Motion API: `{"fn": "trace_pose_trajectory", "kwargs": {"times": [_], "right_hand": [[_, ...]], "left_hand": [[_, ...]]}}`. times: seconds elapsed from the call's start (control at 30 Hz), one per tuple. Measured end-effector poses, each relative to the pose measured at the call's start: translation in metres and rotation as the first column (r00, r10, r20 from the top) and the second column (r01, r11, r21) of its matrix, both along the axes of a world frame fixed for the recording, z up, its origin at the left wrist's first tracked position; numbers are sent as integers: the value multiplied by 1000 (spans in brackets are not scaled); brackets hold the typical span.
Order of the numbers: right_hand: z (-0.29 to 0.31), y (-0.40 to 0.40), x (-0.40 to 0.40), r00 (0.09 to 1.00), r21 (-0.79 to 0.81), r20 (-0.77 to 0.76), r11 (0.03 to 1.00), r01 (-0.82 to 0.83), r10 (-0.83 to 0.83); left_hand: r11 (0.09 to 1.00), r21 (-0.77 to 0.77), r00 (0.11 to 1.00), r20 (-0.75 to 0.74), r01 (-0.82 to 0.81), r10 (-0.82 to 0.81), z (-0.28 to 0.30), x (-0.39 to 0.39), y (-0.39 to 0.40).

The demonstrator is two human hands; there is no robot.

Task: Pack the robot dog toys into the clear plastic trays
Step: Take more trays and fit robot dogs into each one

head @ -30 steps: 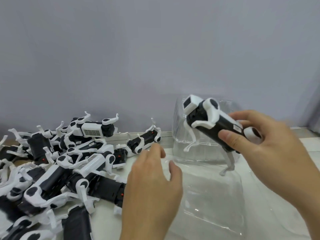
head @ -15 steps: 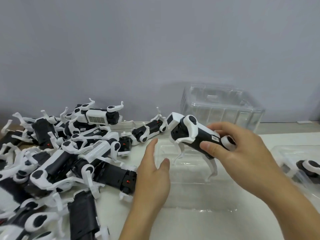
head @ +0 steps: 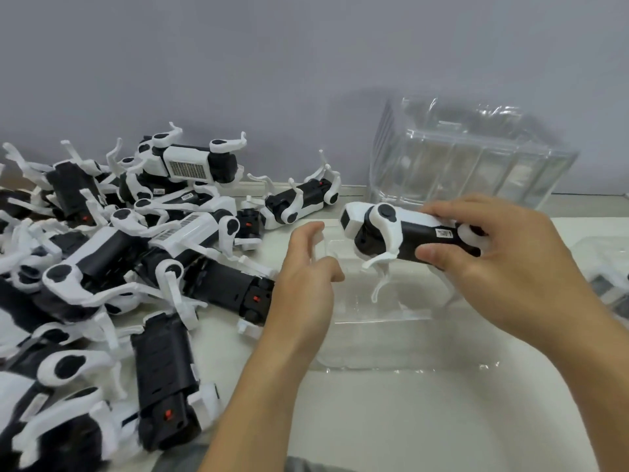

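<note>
- the right hand (head: pixel 503 267) is curled round the rear half of a robot dog toy (head: pixel 401 233), thumb under the black body and fingers over the white back; the toy is held in the air just above the clear plastic tray (head: pixel 391 342) lying flat on the white table (head: pixel 408 430).
- the left hand (head: pixel 303 284) is held loosely open with nothing gripped, its fingertips at the tray's left edge; whether the plastic is actually touched cannot be told.
- the held toy's long axis runs roughly left to right and level, the boxy white head pointing left toward the pile, the thin white legs hanging down toward the tray.
- the toy is judged to be light, rigid plastic with a smooth shell; the body should take a firm grip, whereas the slender legs look like the parts likely to bend or snap, so hold is best taken on the trunk, as is done here.
- the tray is judged thin and flexible, liable to slide or buckle if not steadied.
- a heap of loose robot dog toys (head: pixel 119 267) is spread over the table's left side, lying at all angles.
- a stack of empty clear trays (head: pixel 469 158) stands against the grey wall behind the hands.
- at the right edge a further tray (head: pixel 609 267) is partly seen, with something black and white inside.
</note>
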State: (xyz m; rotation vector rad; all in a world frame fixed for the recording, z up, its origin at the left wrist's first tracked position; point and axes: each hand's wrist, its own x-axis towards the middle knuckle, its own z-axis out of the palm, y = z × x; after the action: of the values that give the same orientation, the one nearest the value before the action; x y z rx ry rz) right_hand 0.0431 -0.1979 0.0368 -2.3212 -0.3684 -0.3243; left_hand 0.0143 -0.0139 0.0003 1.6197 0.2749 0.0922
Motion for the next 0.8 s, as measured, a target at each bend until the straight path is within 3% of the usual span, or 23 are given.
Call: {"fn": "trace_pose_trajectory", "kwargs": {"times": [0.27, 0.43, 0.53, 0.8], "right_hand": [[-1, 9, -2, 995, -137, -92, 990, -45, 32], [2, 12, -6, 991, -109, -133, 993, -36, 22], [2, 12, -6, 987, -125, -151, 990, -71, 52], [-1, 12, -4, 992, -158, -109, 984, -83, 66]], "left_hand": [[1000, -19, 1000, 8, -17, 17, 3, 1, -1], [1000, -2, 1000, 3, -18, 18, 3, 1, 3], [997, -82, 1000, 12, -9, 10, 3, 2, 4], [993, -82, 996, -3, -90, 90, 5, 5, 0]]}}
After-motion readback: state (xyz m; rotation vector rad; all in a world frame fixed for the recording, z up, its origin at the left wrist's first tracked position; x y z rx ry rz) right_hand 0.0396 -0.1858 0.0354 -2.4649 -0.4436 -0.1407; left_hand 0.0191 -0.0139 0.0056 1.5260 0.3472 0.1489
